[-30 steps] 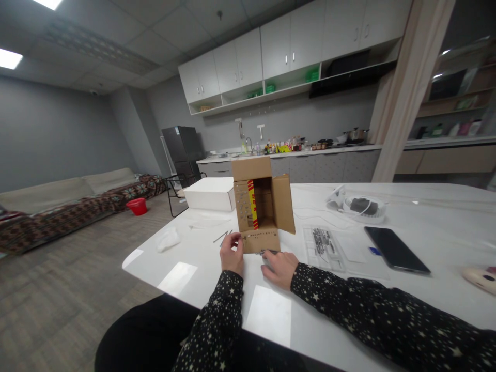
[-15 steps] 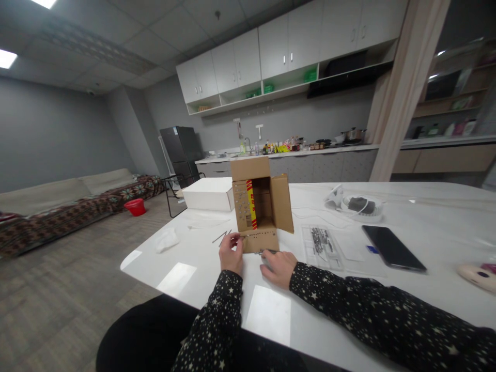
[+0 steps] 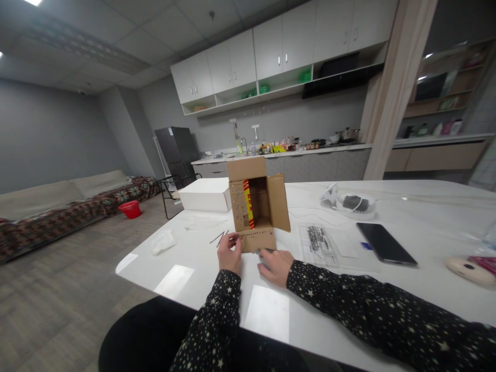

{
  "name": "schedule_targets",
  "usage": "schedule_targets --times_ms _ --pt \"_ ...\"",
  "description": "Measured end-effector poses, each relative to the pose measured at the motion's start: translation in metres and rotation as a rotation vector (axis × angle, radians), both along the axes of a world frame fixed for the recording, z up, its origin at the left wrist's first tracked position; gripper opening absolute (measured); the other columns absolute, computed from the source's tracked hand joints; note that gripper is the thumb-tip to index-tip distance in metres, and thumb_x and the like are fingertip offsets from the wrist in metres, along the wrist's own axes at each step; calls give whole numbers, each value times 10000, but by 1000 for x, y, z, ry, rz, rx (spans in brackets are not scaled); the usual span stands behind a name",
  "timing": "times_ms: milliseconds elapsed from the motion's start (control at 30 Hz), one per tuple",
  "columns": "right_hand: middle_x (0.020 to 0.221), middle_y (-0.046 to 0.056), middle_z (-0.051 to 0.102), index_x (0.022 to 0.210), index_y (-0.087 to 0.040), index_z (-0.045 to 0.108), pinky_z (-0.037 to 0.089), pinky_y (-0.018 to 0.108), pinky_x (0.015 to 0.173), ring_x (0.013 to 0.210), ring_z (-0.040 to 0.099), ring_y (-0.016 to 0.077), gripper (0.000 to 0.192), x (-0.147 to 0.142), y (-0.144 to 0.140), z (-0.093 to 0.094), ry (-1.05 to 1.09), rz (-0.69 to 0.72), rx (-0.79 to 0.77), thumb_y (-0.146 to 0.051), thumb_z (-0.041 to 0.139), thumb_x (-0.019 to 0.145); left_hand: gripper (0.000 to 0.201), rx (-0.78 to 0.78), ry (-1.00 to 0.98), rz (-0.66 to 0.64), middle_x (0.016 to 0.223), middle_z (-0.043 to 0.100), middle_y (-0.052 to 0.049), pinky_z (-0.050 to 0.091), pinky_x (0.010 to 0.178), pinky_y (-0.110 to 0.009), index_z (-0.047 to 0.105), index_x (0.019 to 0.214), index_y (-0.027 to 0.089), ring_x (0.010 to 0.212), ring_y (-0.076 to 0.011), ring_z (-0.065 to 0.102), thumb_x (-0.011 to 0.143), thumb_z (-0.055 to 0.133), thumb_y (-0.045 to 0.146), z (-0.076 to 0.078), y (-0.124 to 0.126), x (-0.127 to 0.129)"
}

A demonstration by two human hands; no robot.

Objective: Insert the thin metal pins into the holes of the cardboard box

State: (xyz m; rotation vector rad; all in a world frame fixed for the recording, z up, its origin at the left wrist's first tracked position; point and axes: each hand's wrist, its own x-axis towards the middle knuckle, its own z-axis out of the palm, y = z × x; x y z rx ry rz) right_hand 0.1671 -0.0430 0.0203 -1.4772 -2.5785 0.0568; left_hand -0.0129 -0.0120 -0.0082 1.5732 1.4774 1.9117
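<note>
An open cardboard box [image 3: 279,204] lies on its side on the table, its flaps spread and its opening facing me. A row of small holes or dark dots runs along the bottom flap [image 3: 259,242]. My left hand [image 3: 229,253] is closed in a pinch at that flap's left edge, near a thin dark piece too small to name. At the flap's front edge, my right hand [image 3: 276,266] rests low with curled fingers over small metal pieces [image 3: 257,251]. What its fingertips grip is hidden. Thin dark rods [image 3: 219,236] lie left of my left hand.
Right of the box are a clear compartment case [image 3: 318,243] of small metal parts, a black phone [image 3: 385,243] and a white coiled cable [image 3: 356,205]. A white box [image 3: 204,195] stands at left behind crumpled tissue [image 3: 163,241]. A pale object [image 3: 465,269] sits far right.
The whole view has shifted slightly to the right, so things appear a little further left. Both hands keep nearly the same place and pose at the bottom flap.
</note>
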Motion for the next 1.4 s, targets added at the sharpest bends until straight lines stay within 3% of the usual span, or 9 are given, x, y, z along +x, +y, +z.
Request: schedule_targets --times_ms 967,1400 --pt "857 89 694 1117 -220 529 383 313 653 748 639 236 370 0 -2 -1 -1 3 30 -441 349 880 219 30 56 29 803 645 -44 553 700 -295 600 830 172 727 -148 632 761 625 379 6 -2 3" --pt "875 83 696 1121 -230 529 386 308 648 758 645 233 360 -1 -2 0 -1 -7 32 -440 367 878 156 45 246 -10 823 651 -48 546 702 -311 667 854 192 719 -150 618 784 557 278 7 -1 4"
